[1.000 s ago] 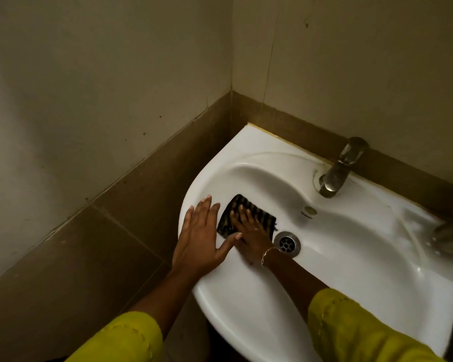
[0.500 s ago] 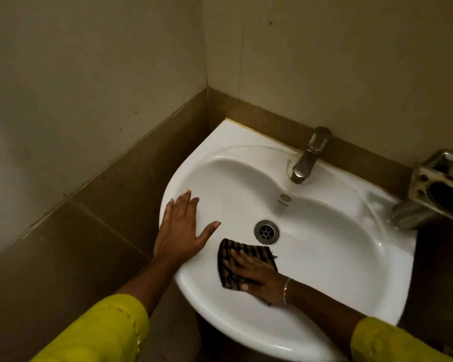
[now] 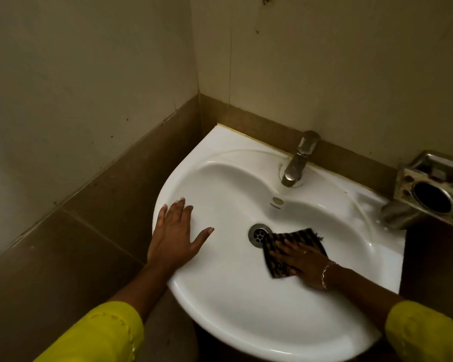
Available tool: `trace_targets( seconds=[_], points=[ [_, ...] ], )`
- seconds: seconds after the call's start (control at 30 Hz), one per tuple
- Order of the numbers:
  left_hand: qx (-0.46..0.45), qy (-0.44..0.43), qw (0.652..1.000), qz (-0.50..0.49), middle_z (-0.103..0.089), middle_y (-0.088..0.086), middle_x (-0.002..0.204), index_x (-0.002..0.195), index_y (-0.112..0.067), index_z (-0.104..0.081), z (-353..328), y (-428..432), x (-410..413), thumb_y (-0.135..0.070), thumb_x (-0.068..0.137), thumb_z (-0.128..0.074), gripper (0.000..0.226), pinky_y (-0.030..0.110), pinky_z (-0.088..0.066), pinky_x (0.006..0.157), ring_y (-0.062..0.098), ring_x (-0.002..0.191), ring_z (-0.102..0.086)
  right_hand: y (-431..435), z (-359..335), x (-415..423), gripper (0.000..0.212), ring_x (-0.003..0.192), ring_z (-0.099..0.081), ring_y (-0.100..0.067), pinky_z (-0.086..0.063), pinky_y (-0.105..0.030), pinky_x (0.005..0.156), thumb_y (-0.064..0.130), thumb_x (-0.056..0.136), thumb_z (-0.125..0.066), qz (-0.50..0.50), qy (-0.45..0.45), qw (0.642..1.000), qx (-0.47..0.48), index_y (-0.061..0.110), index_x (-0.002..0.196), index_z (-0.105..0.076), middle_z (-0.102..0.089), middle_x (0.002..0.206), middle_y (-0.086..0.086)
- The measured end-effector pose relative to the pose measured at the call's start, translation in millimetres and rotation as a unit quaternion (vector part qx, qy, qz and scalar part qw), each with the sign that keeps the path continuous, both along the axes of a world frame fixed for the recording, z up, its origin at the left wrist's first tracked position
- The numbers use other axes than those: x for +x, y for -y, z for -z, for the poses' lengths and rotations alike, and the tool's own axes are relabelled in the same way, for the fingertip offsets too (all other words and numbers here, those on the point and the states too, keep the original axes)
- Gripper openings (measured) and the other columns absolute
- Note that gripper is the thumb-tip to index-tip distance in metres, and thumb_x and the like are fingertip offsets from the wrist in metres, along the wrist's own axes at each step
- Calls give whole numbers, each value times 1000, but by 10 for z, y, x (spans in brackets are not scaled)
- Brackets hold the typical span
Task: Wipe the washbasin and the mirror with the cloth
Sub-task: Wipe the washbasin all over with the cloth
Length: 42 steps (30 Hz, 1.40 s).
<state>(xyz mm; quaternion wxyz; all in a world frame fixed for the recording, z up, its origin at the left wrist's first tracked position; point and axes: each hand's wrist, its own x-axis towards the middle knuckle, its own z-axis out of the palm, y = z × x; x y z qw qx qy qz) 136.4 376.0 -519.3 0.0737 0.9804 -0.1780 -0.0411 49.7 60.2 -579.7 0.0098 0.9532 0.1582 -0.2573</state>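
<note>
Although a small line of lettering (image 3: 275,205) is printed just under the overflow hole (image 3: 277,200), it is too small to be read; no other writing can be made out.

The fingers (image 3: 285,253) of the right hand (image 3: 301,265) are laid straight and slightly spread on the cloth (image 3: 302,235); nothing is pinched or curled round, and the cloth is pressed flat against the floor of the bowl under the palm. The cloth is dark and striped, folded to a rough square; its corner just past the fingertips touches the rim of the drain (image 3: 258,235), and its far edge shows beyond the knuckles. A ring (image 3: 304,252) is worn on one finger and a bracelet (image 3: 324,274) at the wrist behind them.

The fingers (image 3: 178,207) of the left hand (image 3: 175,236) are held straight and close together, laid flat on the left rim of the washbasin (image 3: 246,322); the thumb is spread wide, pointed toward the drain; nothing is held.

Beyond the fingertips of both hands, at the back of the white washbasin, a metal tap (image 3: 298,160) is mounted, upright and angled over the bowl; further out from the right hand, a worn metal holder (image 3: 434,184) with a round opening is fixed at the wall. Yellow sleeves (image 3: 102,335) are seen behind both forearms.
</note>
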Motion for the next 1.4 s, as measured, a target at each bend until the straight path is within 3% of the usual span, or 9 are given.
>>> trace_targets(
  seconds=[0.23,0.53,0.6,0.73,0.8,1.0,1.1,1.27,1.4],
  points=[
    [-9,4,1000,-4,-65,24,126,114,1,-67,6,-9,-1,-73,93,-7,97,39,-17,110,35,121,-62,-341,138,109,48,86,-69,-38,-56,-54,68,14,52,-65,101,77,987,-101,-2,97,-68,-69,99,-24],
    [-22,8,1000,-9,-66,25,124,113,2,-67,-4,-4,-12,-71,95,-7,96,38,-18,109,36,117,-64,-965,-479,33,38,116,-52,-28,-41,-32,91,13,96,-35,265,-56,959,81,9,134,-37,-53,128,-14],
    [-31,11,999,-11,-65,24,126,115,1,-67,-7,-8,-10,-71,95,-6,96,38,-16,110,35,120,-63,-914,-604,32,35,100,-55,-22,-41,-29,82,14,96,-40,430,-113,840,312,5,130,-44,-60,107,-5],
    [-34,13,999,-11,-66,23,125,115,1,-67,-3,-6,-6,-70,95,-6,95,38,-17,110,33,120,-63,-833,-658,-79,53,97,-62,-33,-47,-40,85,32,77,-61,589,-248,400,657,-4,116,-56,-68,99,-21],
    [-27,17,999,-11,-67,23,123,114,1,-68,-6,-5,-2,-69,96,-6,95,38,-18,109,32,118,-64,-901,-692,-54,73,106,-61,-36,-51,-44,87,46,57,-78,576,-268,342,692,-1,110,-61,-65,110,-24],
    [-33,33,999,-12,-68,22,122,114,0,-68,12,-14,-6,-68,96,-7,93,38,-19,110,32,117,-65,-1173,-1062,504,43,95,-64,-30,-58,-38,72,6,81,-60,545,-107,447,701,5,124,-51,-63,116,-18],
    [-34,35,999,-12,-68,21,122,113,-1,-68,17,-14,-3,-69,96,-7,93,38,-19,110,32,117,-65,-1269,-1295,838,35,107,-56,-24,-50,-43,91,8,91,-50,443,111,604,653,8,126,-47,-57,121,-9],
    [-37,45,998,-12,-69,20,121,113,0,-68,21,-6,-1,-70,96,-8,94,38,-19,110,31,117,-65,-1202,-1157,1457,72,140,-20,-33,-20,-49,111,-16,80,-45,129,348,902,222,16,142,-30,-25,152,-11],
    [-40,56,997,-17,-69,19,120,112,0,-68,29,-6,-7,-69,96,-8,93,37,-20,110,29,116,-66,-935,-563,1523,47,122,-49,-37,-10,-55,112,6,75,-56,-110,339,933,-43,13,121,-61,-54,133,-13]
  ],
)
